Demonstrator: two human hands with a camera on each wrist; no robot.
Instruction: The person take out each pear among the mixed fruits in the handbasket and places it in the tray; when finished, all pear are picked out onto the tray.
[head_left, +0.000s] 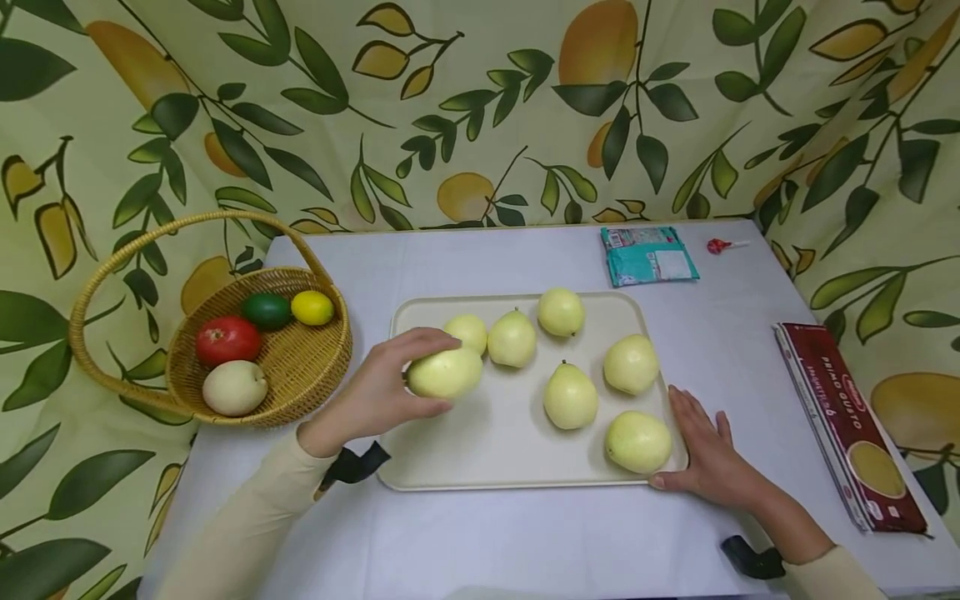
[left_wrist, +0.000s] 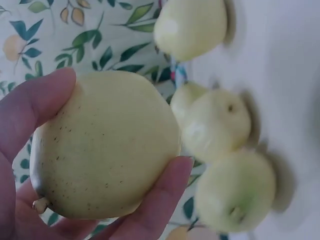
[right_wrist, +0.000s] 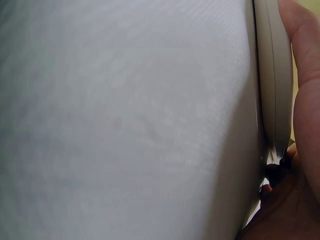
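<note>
My left hand (head_left: pixel 375 385) grips a pale yellow-green pear (head_left: pixel 447 373) over the left part of the cream tray (head_left: pixel 502 467). In the left wrist view, fingers and thumb clasp this speckled pear (left_wrist: pixel 107 145) from both sides, its short stem toward the palm. Several similar pears, one a stemmed pear (head_left: pixel 512 338), lie on the tray. At the tray's front right corner, my right hand (head_left: pixel 708 458) holds the rim, thumb at the front edge and fingers along the right side. The right wrist view shows the tray's rim (right_wrist: pixel 275 75) close beside that hand.
A wicker basket (head_left: pixel 307 367) at left holds a red fruit (head_left: pixel 228 340), a green fruit (head_left: pixel 266 311), a lemon (head_left: pixel 312 308) and a pale fruit (head_left: pixel 235 388). Behind the tray lie a teal packet (head_left: pixel 648 255) and a lollipop (head_left: pixel 720 246). A dark red spaghetti pack (head_left: pixel 851 429) lies right.
</note>
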